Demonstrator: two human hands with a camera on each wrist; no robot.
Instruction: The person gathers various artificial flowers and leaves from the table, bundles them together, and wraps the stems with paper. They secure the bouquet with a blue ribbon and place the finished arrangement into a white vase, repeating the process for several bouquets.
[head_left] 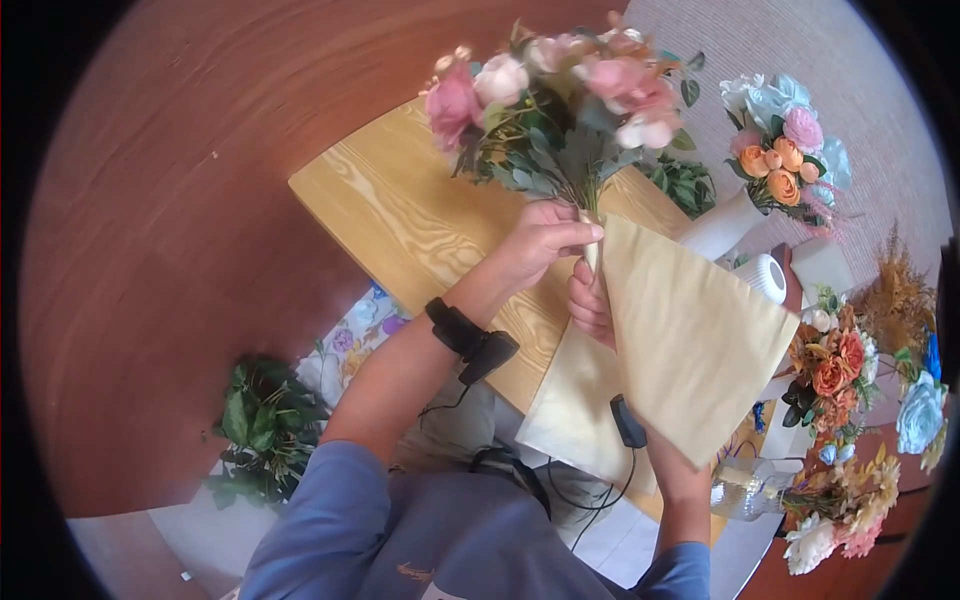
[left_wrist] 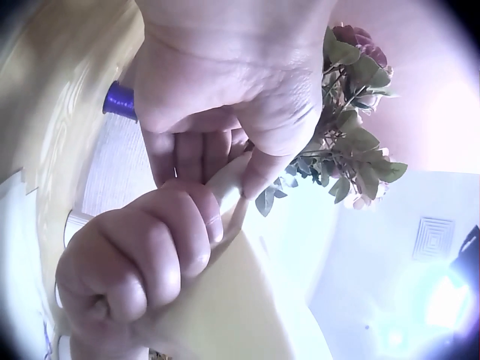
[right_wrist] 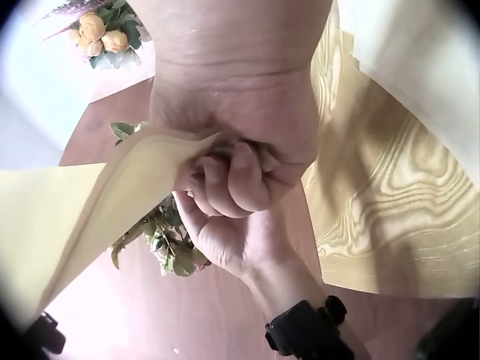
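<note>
A bouquet of pink and cream artificial flowers [head_left: 575, 95] stands upright over the table, its stems gathered into a narrow neck. My left hand [head_left: 545, 240] pinches that neck, the thumb lying across it just under the leaves. Directly below, my right hand [head_left: 590, 305] grips the wrapped stems with curled fingers. From the neck a sheet of tan wrapping paper [head_left: 700, 335] flares out to the right, in front of my right forearm. In the left wrist view the right hand [left_wrist: 142, 255] presses up against the left fingers. Paper hides the stem ends.
A second pale sheet [head_left: 575, 410] lies on the wooden table [head_left: 400, 190]. To the right are a white vase [head_left: 725, 225] of flowers, a glass jar [head_left: 745, 490] and more bunches. A purple ribbon spool [left_wrist: 120, 101] sits on the table. Leafy greenery [head_left: 260, 425] is at lower left.
</note>
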